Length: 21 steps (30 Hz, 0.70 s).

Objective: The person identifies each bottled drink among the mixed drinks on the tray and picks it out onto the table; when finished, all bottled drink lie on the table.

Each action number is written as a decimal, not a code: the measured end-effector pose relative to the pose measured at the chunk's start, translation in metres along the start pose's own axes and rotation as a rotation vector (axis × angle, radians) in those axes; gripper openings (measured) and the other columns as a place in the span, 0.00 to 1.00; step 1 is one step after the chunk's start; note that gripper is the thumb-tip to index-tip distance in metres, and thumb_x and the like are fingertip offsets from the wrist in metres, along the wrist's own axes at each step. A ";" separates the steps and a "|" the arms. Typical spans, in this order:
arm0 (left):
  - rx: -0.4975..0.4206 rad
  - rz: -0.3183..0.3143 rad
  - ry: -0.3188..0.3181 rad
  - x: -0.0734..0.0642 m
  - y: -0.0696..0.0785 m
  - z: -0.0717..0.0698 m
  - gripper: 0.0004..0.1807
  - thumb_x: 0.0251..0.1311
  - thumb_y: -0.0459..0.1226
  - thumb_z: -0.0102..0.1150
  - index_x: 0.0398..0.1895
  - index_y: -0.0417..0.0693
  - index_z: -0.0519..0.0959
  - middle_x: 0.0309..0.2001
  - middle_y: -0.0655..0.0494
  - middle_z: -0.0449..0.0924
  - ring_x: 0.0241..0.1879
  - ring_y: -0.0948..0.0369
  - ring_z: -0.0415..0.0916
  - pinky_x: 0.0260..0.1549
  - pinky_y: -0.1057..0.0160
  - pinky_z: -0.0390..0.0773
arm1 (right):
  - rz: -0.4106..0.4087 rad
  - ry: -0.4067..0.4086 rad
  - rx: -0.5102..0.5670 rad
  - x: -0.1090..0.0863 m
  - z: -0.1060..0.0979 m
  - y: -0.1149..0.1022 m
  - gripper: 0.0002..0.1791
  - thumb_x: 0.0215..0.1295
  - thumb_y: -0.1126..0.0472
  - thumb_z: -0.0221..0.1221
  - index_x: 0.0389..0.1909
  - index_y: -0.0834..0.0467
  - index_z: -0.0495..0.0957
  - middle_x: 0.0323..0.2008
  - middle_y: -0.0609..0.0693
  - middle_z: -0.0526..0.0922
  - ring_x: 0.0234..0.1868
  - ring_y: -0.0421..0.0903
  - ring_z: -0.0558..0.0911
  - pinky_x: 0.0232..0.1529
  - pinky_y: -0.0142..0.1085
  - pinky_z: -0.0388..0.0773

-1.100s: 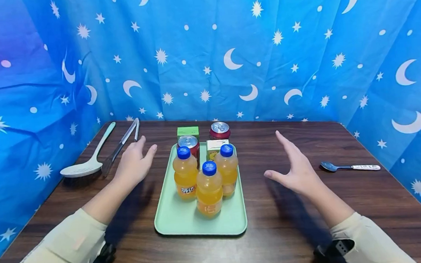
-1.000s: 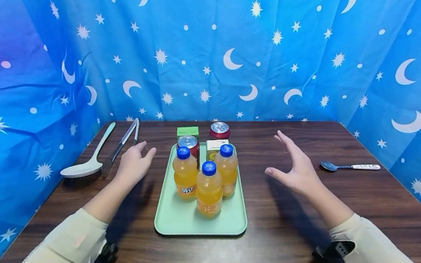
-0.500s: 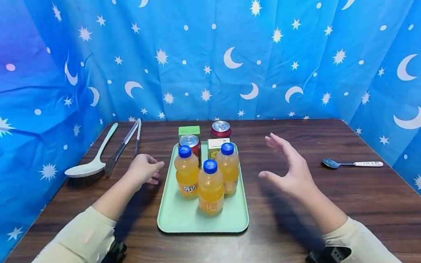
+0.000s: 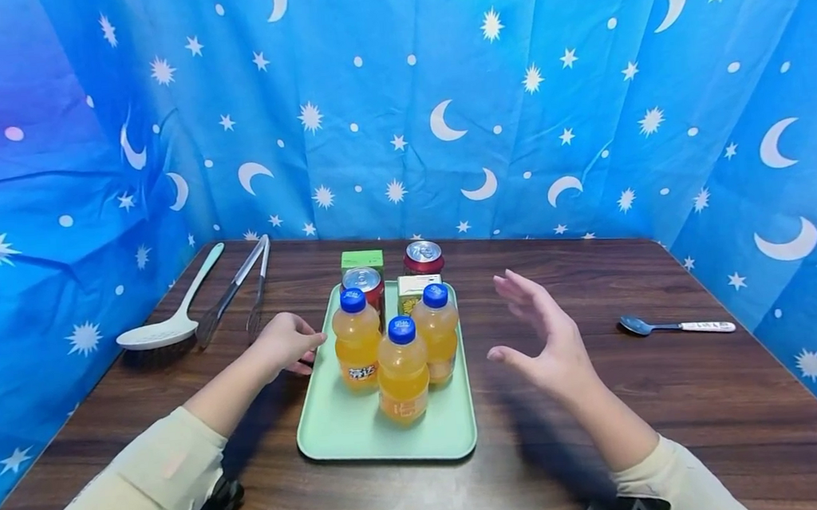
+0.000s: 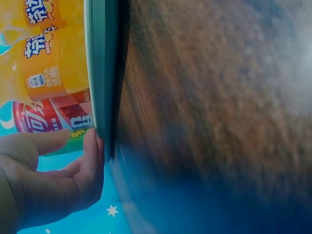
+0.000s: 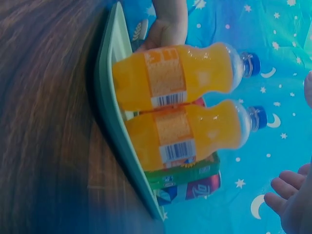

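Two forearms in pale sleeves (image 4: 132, 489) are extended from the near side over a dark wooden table (image 4: 513, 487), on which a light-green tray (image 4: 354, 443) is set between the hands. The right hand (image 4: 545, 348) is held to the right of the tray, apart from it, its thumb spread widely from the raised fingers and nothing gripped. The left hand (image 4: 288, 346) is placed at the tray's left rim, fingers bent and a gap left between them and the thumb; whether the rim is touched cannot be told. On the tray, three upright blue-capped bottles filled with orange liquid are grouped, the front bottle (image 4: 403, 387) placed ahead of the left bottle (image 4: 356, 347) and the right bottle (image 4: 438, 333). Behind these are stood a red can (image 4: 362, 279) and a pale-topped carton (image 4: 412, 295), then a green carton (image 4: 362, 260) and a second can (image 4: 423, 260). Tongs (image 4: 236, 280) and a slotted ladle (image 4: 158, 333) are laid farther left, a spoon (image 4: 702, 327) at right; beyond, a blue curtain (image 4: 367, 90) is hung.
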State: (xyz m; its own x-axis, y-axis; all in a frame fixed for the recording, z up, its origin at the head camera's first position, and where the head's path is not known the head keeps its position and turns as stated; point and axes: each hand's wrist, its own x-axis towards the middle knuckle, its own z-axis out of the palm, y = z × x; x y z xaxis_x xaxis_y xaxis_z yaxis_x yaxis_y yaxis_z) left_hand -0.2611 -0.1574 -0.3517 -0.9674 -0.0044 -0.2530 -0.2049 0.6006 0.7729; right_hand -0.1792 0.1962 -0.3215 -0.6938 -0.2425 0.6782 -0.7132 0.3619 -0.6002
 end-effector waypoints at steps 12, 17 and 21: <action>0.036 0.054 -0.036 0.000 -0.006 0.004 0.13 0.56 0.29 0.61 0.42 0.29 0.72 0.36 0.41 0.74 0.29 0.55 0.77 0.23 0.61 0.81 | -0.023 -0.015 0.085 0.003 0.008 -0.017 0.52 0.37 0.69 0.75 0.67 0.57 0.60 0.62 0.55 0.70 0.62 0.50 0.68 0.58 0.39 0.67; 0.032 0.074 -0.040 0.000 -0.008 0.008 0.16 0.50 0.22 0.60 0.43 0.28 0.71 0.35 0.40 0.73 0.26 0.55 0.78 0.22 0.60 0.81 | -0.032 -0.022 0.087 0.000 0.010 -0.023 0.52 0.37 0.65 0.75 0.68 0.56 0.60 0.61 0.56 0.70 0.62 0.51 0.69 0.57 0.38 0.68; 0.021 0.076 -0.035 0.000 -0.010 0.010 0.16 0.49 0.21 0.60 0.43 0.28 0.71 0.35 0.41 0.72 0.25 0.55 0.77 0.21 0.60 0.81 | -0.028 -0.027 0.115 -0.002 0.013 -0.027 0.54 0.35 0.68 0.75 0.68 0.57 0.59 0.61 0.56 0.70 0.62 0.51 0.68 0.57 0.38 0.69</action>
State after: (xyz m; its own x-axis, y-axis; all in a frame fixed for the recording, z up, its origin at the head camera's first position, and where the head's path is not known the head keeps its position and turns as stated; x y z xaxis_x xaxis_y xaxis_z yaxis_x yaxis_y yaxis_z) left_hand -0.2580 -0.1556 -0.3650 -0.9741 0.0694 -0.2151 -0.1281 0.6146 0.7784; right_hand -0.1598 0.1747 -0.3124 -0.6745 -0.2755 0.6850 -0.7383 0.2496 -0.6266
